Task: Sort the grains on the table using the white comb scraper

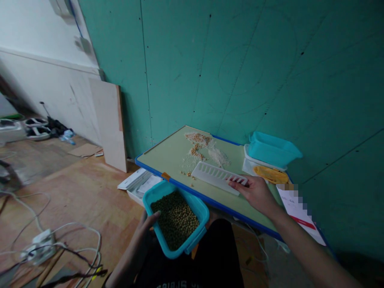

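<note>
My left hand (149,225) grips the near-left side of a turquoise plastic container (196,205), its thumb over the rim. Inside lie dark green beans (167,202) and pale yellow beans (183,219). The container is just off the table's front edge, above my lap. My right hand (257,195) is closed on the right end of a white slotted plastic tray (213,181), held low over the tabletop (163,154). Behind the tray are spread yellowish beans (197,151) and white grains (218,155), with a few loose beans by its left end.
Another turquoise container (271,151) stands at the back right on a white container, beside a yellow-orange item (271,174). A paper sheet (295,208) lies on the right. A green wall (186,60) borders the table. Cables and a power strip (40,245) lie on the floor.
</note>
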The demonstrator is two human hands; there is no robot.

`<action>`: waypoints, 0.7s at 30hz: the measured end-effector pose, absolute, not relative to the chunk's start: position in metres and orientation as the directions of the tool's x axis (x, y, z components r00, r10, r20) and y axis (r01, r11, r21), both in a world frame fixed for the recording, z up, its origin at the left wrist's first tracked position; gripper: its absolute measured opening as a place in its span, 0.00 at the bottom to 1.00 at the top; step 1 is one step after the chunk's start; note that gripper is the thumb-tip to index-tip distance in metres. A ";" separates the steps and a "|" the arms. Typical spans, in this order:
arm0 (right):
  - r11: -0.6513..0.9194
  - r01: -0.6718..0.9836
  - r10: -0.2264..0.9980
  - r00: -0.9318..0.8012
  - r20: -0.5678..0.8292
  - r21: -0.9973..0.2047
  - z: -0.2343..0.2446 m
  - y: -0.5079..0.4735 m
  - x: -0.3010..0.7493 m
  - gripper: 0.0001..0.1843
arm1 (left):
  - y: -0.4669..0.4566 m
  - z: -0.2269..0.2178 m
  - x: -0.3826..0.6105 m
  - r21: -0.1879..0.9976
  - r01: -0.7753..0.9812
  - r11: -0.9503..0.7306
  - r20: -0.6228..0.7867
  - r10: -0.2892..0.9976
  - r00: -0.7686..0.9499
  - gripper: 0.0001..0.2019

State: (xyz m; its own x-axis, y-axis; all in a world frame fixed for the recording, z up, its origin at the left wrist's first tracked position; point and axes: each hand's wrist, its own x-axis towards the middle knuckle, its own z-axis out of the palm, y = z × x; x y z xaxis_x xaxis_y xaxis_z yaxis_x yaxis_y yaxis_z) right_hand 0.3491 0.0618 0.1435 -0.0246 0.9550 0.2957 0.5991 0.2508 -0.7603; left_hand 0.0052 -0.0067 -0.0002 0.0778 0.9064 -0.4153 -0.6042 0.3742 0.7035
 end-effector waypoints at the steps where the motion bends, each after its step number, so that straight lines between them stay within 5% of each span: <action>1: 0.251 0.596 0.956 -0.027 0.294 -0.763 0.144 0.061 0.349 0.20 | -0.007 0.001 0.006 0.707 -0.599 0.376 -0.425 0.903 0.065 0.46; 14: 0.342 0.586 0.935 -0.136 0.327 -0.735 0.145 0.023 0.317 0.11 | 0.011 -0.032 -0.002 0.704 -0.562 0.435 -0.514 0.857 0.019 0.56; 21: 0.322 0.617 0.913 0.000 0.409 -0.718 0.142 0.043 0.322 0.15 | 0.015 -0.045 -0.008 0.681 -0.581 0.446 -0.505 0.861 0.068 0.57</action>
State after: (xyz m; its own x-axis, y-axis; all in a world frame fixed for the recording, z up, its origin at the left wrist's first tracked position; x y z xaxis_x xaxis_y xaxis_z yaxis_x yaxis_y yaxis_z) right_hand 0.3217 0.0433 0.1425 -0.0004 0.9126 0.4088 0.6174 0.3218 -0.7178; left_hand -0.0078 0.0146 -0.0447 0.0682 0.8606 -0.5048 -0.5807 0.4456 0.6813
